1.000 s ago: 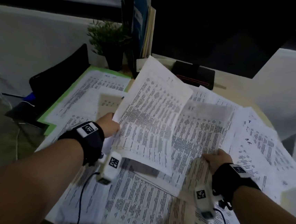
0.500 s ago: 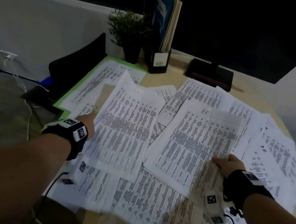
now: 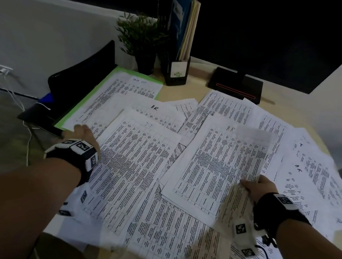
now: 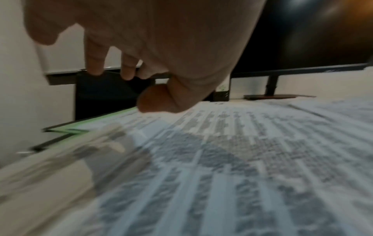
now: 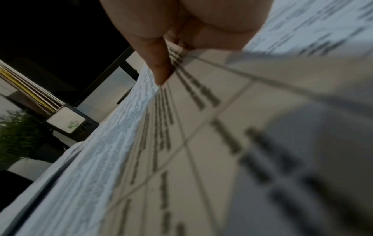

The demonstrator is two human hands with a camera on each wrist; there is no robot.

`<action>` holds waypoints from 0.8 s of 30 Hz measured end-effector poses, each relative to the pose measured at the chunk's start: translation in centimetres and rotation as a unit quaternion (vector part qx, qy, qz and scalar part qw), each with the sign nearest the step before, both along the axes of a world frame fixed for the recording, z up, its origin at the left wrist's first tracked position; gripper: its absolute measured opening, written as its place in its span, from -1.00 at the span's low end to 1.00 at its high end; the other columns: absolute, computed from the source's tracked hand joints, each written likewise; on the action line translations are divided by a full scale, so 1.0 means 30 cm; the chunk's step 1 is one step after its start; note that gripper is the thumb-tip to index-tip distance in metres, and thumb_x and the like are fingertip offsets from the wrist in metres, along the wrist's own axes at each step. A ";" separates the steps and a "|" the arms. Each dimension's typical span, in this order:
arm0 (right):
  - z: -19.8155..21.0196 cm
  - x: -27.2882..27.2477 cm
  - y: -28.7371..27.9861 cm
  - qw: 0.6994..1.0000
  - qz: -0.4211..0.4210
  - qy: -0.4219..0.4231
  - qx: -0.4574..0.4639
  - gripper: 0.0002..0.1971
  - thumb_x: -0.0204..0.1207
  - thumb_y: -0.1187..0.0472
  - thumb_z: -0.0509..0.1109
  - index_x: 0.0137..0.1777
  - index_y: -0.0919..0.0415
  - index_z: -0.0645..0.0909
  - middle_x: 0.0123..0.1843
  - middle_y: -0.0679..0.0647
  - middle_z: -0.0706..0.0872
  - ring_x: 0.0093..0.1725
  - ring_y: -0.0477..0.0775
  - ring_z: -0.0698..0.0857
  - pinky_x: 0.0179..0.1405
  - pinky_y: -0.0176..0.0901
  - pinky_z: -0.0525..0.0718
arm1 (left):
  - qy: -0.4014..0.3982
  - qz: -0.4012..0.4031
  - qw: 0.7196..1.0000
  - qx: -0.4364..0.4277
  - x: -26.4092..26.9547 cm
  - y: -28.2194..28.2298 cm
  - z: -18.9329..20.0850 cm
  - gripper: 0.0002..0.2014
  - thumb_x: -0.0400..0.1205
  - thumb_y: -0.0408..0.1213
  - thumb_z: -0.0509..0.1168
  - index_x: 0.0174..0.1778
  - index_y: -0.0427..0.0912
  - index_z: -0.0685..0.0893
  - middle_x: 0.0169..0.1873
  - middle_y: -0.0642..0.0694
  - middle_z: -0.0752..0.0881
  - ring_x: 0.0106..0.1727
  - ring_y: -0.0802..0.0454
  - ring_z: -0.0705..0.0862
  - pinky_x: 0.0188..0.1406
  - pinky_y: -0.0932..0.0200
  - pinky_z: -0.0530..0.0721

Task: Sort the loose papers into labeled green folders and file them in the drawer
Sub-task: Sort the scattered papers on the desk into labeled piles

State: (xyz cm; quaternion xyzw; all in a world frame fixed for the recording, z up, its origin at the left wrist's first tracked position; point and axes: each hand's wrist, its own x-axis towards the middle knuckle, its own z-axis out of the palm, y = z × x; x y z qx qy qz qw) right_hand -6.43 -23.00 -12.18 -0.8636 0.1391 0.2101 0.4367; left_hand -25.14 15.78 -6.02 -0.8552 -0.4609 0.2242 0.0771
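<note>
Printed sheets cover the desk. A green folder [image 3: 85, 102] lies at the far left with a sheet headed "TASK LIST" on it. A sheet marked "IT" [image 3: 133, 163] lies flat in the left middle. My left hand [image 3: 83, 134] hovers at its left edge with loosely curled fingers [image 4: 95, 63] and holds nothing. A sheet marked "HR" [image 3: 215, 162] lies on the right. My right hand [image 3: 258, 187] pinches a translucent-looking sheet [image 3: 251, 158] at its near edge, thumb [image 5: 159, 63] on top, slightly raised over the HR sheet.
A small potted plant [image 3: 142, 41] and a black file holder [image 3: 178, 67] with folders stand at the back. A monitor base [image 3: 236, 85] sits behind the papers. A black chair [image 3: 80, 81] and cables are off the desk's left edge.
My left hand laid the raised IT sheet flat on the desk and let go of it. The right hand still holds its sheet. The camera view shifted left and down.
</note>
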 end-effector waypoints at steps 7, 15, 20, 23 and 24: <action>0.025 -0.016 -0.037 0.999 -0.033 -0.009 0.001 -0.82 0.55 0.32 0.40 0.13 0.31 0.59 -0.07 0.25 0.69 -0.11 0.25 0.69 -0.04 0.03 0.67 | -0.004 -0.198 0.960 -0.200 0.107 -0.159 -0.074 -0.10 0.47 0.22 0.33 0.61 0.34 -0.11 0.68 0.04 -0.14 0.66 -0.30 0.00 0.54 -0.40 0.19; 0.033 -0.016 -0.054 0.999 -0.023 0.001 -0.027 -0.77 0.56 0.31 0.38 0.18 0.34 0.56 -0.06 0.23 0.64 -0.14 0.22 0.63 -0.12 -0.06 0.59 | 0.073 -0.170 0.965 -0.186 0.133 -0.145 -0.003 -0.23 0.41 0.02 0.40 0.52 -0.03 0.26 0.42 -0.16 0.35 0.33 -0.23 0.55 0.26 -0.18 0.60; 0.018 -0.042 -0.102 0.995 -0.083 -0.009 0.050 -0.81 0.53 0.37 0.41 0.13 0.30 0.64 -0.15 0.22 0.71 -0.18 0.22 0.69 0.05 0.13 0.69 | -0.104 -0.207 0.945 -0.232 0.222 -0.264 0.026 -0.32 0.58 0.06 0.32 0.57 -0.13 0.29 0.54 -0.15 0.30 0.46 -0.14 0.44 0.42 -0.05 0.48; 0.025 -0.075 -0.120 0.986 -0.098 0.012 0.136 -0.88 0.52 0.46 0.37 -0.03 0.28 0.65 -0.26 0.23 0.71 -0.27 0.21 0.67 0.12 0.34 0.66 | -0.255 -0.147 0.879 -0.375 0.291 -0.367 0.012 -0.27 0.57 0.08 0.36 0.60 -0.07 0.27 0.55 -0.08 0.37 0.46 -0.07 0.46 0.42 -0.05 0.49; 0.033 -0.085 -0.124 0.985 -0.091 0.014 0.149 -0.86 0.52 0.49 0.36 -0.08 0.26 0.66 -0.25 0.23 0.72 -0.27 0.21 0.67 0.11 0.32 0.66 | -0.287 -0.120 0.851 -0.423 0.311 -0.403 0.011 -0.26 0.55 0.07 0.39 0.60 -0.07 0.28 0.51 -0.06 0.43 0.42 -0.07 0.50 0.37 -0.06 0.54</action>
